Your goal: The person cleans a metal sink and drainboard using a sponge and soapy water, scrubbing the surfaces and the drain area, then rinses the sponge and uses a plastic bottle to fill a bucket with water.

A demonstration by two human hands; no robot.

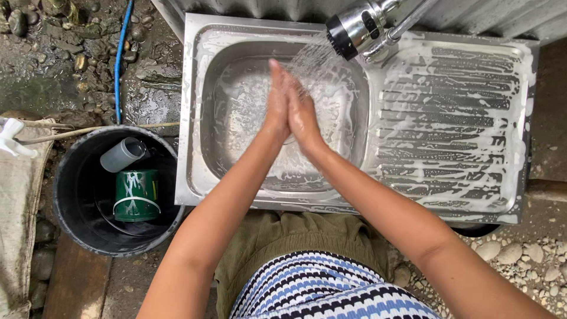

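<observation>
Left hand (276, 100) and right hand (301, 109) pressed flat together, holding nothing, over the soapy sink (204, 118) under spray from the tap head (352, 31). Best kept low in the basin, rubbed palm to palm, turned so water reaches backs and fingers.

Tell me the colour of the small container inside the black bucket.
The small container is green with white streaks, seen best in the head view, beside a grey tube.
</observation>
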